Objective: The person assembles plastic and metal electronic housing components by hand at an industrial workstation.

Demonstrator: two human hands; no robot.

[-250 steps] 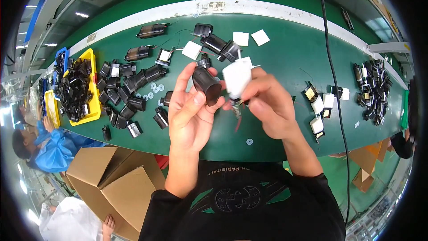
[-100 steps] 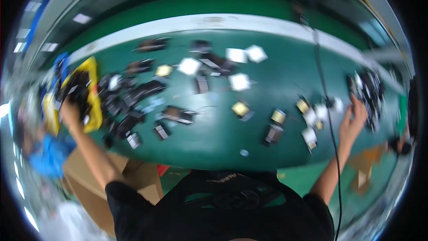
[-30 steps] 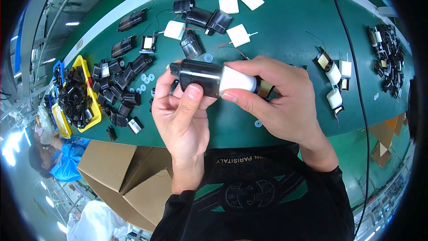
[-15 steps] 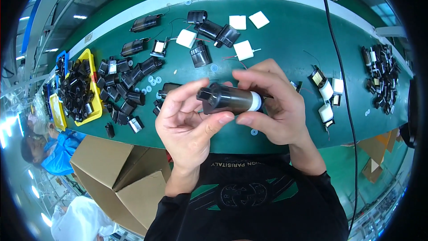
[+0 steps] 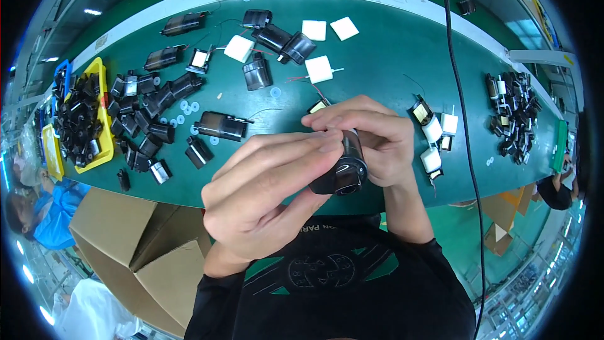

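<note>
Close to my chest, over the table's near edge, both hands hold a glossy black plastic housing. Its broad end, with a raised stub, tilts down toward me. My left hand grips it from the left, fingers laid along the top and thumb beneath. Around its far end curl the fingers of my right hand, which hide that end. Just beyond them a small part with a cream block is partly covered. Left of my hands lie a dark translucent cylinder with a thin wire and a short black housing.
Black housings and clear washers cover the left side, beside a heaped yellow bin. White square blocks lie farther back. A black cable crosses at right, before another pile. Cardboard boxes stand below the edge.
The housing has turned from lying sideways to pointing its broad end toward me. My left fingers have moved over its top. The view has shifted, so the table things appear farther left.
</note>
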